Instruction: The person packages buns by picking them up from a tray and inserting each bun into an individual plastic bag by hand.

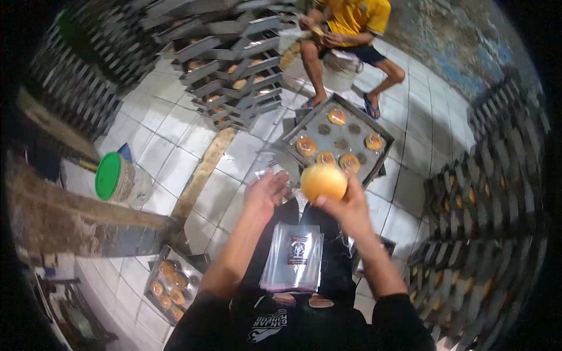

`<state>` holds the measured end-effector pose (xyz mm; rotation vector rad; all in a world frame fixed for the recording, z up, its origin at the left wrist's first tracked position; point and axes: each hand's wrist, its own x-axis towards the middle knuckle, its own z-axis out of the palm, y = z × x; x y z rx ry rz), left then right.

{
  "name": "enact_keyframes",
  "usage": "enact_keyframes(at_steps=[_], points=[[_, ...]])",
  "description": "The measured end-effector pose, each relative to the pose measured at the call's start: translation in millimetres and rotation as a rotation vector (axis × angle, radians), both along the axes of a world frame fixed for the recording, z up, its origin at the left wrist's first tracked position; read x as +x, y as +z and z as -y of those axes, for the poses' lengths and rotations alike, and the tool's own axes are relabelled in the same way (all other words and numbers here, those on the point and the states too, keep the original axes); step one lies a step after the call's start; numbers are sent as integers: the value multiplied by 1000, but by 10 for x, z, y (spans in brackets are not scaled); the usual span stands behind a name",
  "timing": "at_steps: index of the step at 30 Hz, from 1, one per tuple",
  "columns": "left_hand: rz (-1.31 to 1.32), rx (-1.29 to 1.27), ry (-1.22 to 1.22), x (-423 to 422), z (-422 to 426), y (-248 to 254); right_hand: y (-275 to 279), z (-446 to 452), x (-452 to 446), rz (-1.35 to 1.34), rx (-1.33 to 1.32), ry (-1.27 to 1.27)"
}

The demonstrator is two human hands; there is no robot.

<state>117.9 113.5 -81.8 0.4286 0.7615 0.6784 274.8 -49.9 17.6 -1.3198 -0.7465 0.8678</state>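
A round golden bun [324,182] is in my right hand [349,206], gripped between thumb and fingers above the near corner of a metal tray [383,130]. That tray holds several round buns in clear wrapping. To the left, my left hand [270,190] is raised with its fingers partly bent around the edge of a thin clear plastic bag [280,175], which is blurred. A stack of clear printed plastic bags [293,257] lies on my lap, below both hands.
A person in a yellow shirt [355,23] sits beyond the tray, holding something small. Stacked metal trays with buns [234,76] stand behind left, and more stacks [468,234] at right. A bucket with a green lid [109,176] and another bun tray [193,271] are at left.
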Motion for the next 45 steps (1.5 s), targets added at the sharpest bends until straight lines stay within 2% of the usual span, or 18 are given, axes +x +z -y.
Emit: enact_keyframes(at_steps=[2, 3, 5, 8, 11, 15, 16, 18, 20, 23, 26, 30, 33, 37, 38, 42, 44, 45], points=[[-4, -87, -43, 18, 97, 125, -77, 190, -353, 793, 213, 33], [-8, -135, -75, 66, 160, 170, -253, 244, -388, 946, 339, 95], [20, -58, -128, 42, 373, 458, -533, 276, -309, 902, 219, 51], [171, -59, -276, -86, 493, 435, -493, 243, -337, 1151, 494, -65], [147, -78, -103, -316, 768, 866, -138, 147, -624, 1316, 285, -64], [470, -47, -224, -671, 344, 214, -331, 19, -1185, 1064, 234, 139], [103, -191, 38, -580, 478, 570, -373, -4, -1194, 1152, 154, 188], [72, 66, 103, -425, 820, 458, -335, -96, -1129, 1177, 168, 111], [96, 281, 50, -485, 944, 436, -216, -137, -1025, 1238, 175, 108], [473, 86, 27, -598, 495, 506, -112, -186, -983, 1225, 242, 143], [231, 317, 243, -190, 592, 388, -345, -400, -847, 1174, 125, 228], [281, 192, 213, -294, 519, 558, 146, -303, -797, 1230, 310, 261], [465, -101, 94, -403, 348, 414, -46, -155, -824, 896, 239, 394], [286, -52, -29, -262, 268, 175, 13, -50, -949, 321, 41, 650], [322, 42, 20, -274, 210, 67, 209, 113, -989, 258, 144, 902], [409, -81, 189, -549, 45, 254, -11, 54, -864, 384, 97, 506], [863, -73, -19, -489, 120, -143, -34, -38, -890, 378, 92, 402], [557, -4, 80, -417, 215, -4, -28, -115, -918, 343, 104, 394]])
